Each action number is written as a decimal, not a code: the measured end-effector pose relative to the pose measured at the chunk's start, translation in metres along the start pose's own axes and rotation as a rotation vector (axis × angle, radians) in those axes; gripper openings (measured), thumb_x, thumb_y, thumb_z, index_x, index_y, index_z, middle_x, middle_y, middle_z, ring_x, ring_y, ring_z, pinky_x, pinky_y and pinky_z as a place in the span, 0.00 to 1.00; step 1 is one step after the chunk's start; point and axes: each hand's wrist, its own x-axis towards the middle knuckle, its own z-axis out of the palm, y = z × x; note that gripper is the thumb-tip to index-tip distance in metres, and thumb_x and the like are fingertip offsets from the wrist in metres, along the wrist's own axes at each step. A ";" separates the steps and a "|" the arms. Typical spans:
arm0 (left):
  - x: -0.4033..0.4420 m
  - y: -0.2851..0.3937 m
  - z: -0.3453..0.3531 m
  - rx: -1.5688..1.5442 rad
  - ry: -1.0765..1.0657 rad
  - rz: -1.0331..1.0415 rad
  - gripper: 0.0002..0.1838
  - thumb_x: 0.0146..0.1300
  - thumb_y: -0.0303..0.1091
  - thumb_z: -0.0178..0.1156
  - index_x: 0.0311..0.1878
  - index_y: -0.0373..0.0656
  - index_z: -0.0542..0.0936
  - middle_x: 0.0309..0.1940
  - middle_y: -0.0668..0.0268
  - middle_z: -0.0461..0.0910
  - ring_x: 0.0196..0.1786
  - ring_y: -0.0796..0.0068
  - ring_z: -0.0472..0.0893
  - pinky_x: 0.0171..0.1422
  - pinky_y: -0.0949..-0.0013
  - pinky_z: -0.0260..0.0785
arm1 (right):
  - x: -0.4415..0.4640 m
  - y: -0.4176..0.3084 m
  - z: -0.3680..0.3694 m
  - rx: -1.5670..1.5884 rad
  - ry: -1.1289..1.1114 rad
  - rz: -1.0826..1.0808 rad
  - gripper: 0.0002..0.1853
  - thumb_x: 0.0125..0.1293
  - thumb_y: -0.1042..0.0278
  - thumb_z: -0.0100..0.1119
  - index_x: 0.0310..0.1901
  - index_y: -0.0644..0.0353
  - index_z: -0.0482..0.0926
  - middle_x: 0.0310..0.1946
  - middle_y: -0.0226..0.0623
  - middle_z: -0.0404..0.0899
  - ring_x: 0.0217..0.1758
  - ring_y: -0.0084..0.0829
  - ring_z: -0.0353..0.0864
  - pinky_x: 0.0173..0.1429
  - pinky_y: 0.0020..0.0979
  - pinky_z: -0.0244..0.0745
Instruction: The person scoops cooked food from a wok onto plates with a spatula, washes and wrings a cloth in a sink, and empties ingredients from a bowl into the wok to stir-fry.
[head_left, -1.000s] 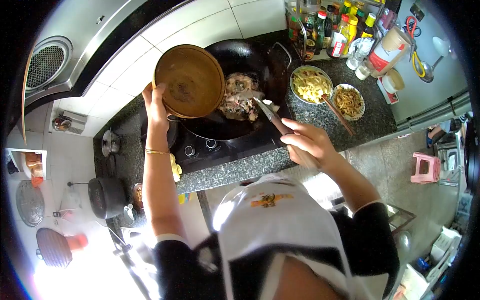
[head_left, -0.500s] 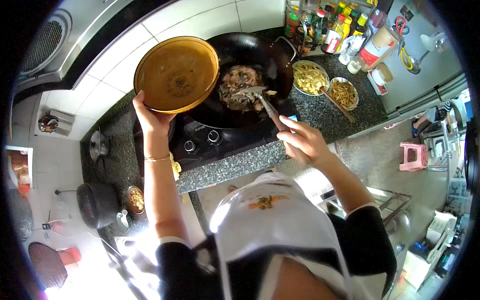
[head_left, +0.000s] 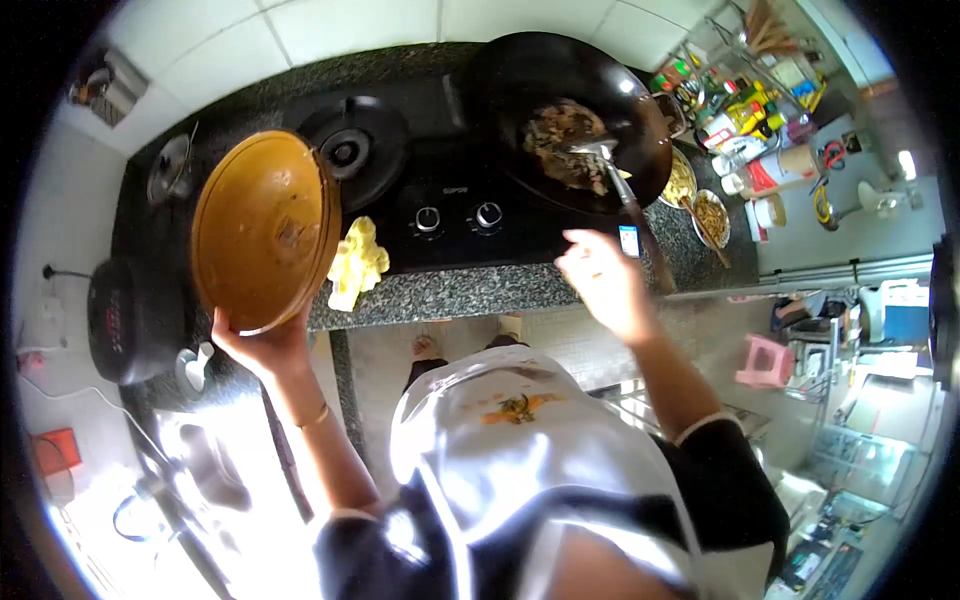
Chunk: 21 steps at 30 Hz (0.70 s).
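My left hand [head_left: 268, 350] grips the lower rim of a brown bowl [head_left: 245, 225], tilted on its side with its inside facing me; only smears and small bits show in it. My right hand [head_left: 612, 285] is in the air before the counter edge, holding nothing, fingers loosely apart and slightly blurred. Just beyond it, a spatula [head_left: 628, 192] rests in the black wok [head_left: 500, 85], its handle reaching over the rim toward me. Cooked food in dark pieces [head_left: 560, 140] lies in the wok, under the spatula's blade.
A yellow cloth [head_left: 357, 265] lies by the stove knobs, near a second burner [head_left: 350, 152]. Right of the wok stand a bowl of pale yellow food [head_left: 678, 180] and a bowl of shreds [head_left: 711, 218]. Bottles [head_left: 745, 115] crowd the corner. A black cooker [head_left: 135, 320] stands left.
My left hand has moved the bowl from beside the wok to the left and tilted it further. My right hand has let go of the spatula, which stays in the wok. The view has shifted.
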 end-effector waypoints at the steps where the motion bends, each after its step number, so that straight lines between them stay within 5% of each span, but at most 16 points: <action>1: 0.006 0.005 -0.033 -0.161 -0.025 -0.062 0.38 0.44 0.55 0.60 0.61 0.57 0.64 0.62 0.56 0.57 0.66 0.50 0.57 0.61 0.38 0.64 | 0.010 -0.005 0.033 -0.296 -0.102 -0.001 0.22 0.56 0.66 0.65 0.51 0.60 0.72 0.32 0.35 0.78 0.30 0.27 0.78 0.35 0.26 0.75; 2: 0.002 0.013 -0.051 -0.202 0.044 -0.042 0.37 0.45 0.54 0.59 0.60 0.56 0.65 0.63 0.56 0.57 0.66 0.51 0.58 0.60 0.37 0.65 | 0.020 0.008 0.063 -0.433 -0.185 0.065 0.28 0.55 0.56 0.65 0.55 0.57 0.70 0.37 0.40 0.78 0.36 0.37 0.80 0.42 0.32 0.76; 3: 0.000 0.020 -0.076 -0.179 0.109 0.009 0.37 0.45 0.54 0.59 0.61 0.55 0.65 0.62 0.56 0.58 0.65 0.51 0.60 0.60 0.37 0.64 | 0.035 0.025 0.083 -0.495 -0.319 0.243 0.36 0.58 0.43 0.58 0.61 0.60 0.62 0.55 0.51 0.70 0.48 0.41 0.79 0.46 0.37 0.78; 5: -0.002 0.027 -0.133 0.054 0.241 0.220 0.34 0.49 0.54 0.55 0.60 0.51 0.67 0.61 0.57 0.62 0.62 0.53 0.65 0.58 0.42 0.67 | 0.057 0.063 0.123 -0.769 -0.338 0.355 0.43 0.58 0.39 0.54 0.65 0.63 0.55 0.64 0.54 0.57 0.55 0.49 0.72 0.52 0.42 0.74; 8: -0.019 0.049 -0.152 -0.196 0.453 0.137 0.34 0.52 0.54 0.51 0.61 0.44 0.67 0.61 0.54 0.63 0.63 0.52 0.64 0.65 0.48 0.60 | 0.089 0.062 0.150 -0.913 -0.417 0.517 0.41 0.59 0.34 0.47 0.61 0.65 0.60 0.52 0.53 0.73 0.49 0.47 0.77 0.48 0.42 0.74; 10: -0.022 0.051 -0.188 -0.088 0.496 0.260 0.36 0.52 0.54 0.51 0.61 0.42 0.66 0.62 0.53 0.62 0.64 0.52 0.63 0.65 0.47 0.60 | 0.098 0.069 0.164 -1.066 -0.505 0.549 0.37 0.61 0.35 0.44 0.56 0.64 0.66 0.41 0.48 0.80 0.45 0.45 0.80 0.46 0.41 0.74; 21: -0.031 0.054 -0.250 -0.025 0.699 0.258 0.36 0.52 0.54 0.49 0.62 0.42 0.66 0.62 0.53 0.63 0.64 0.52 0.64 0.66 0.50 0.60 | 0.102 0.088 0.159 -1.244 -0.718 0.268 0.32 0.64 0.38 0.41 0.49 0.65 0.64 0.33 0.51 0.80 0.39 0.50 0.79 0.41 0.45 0.73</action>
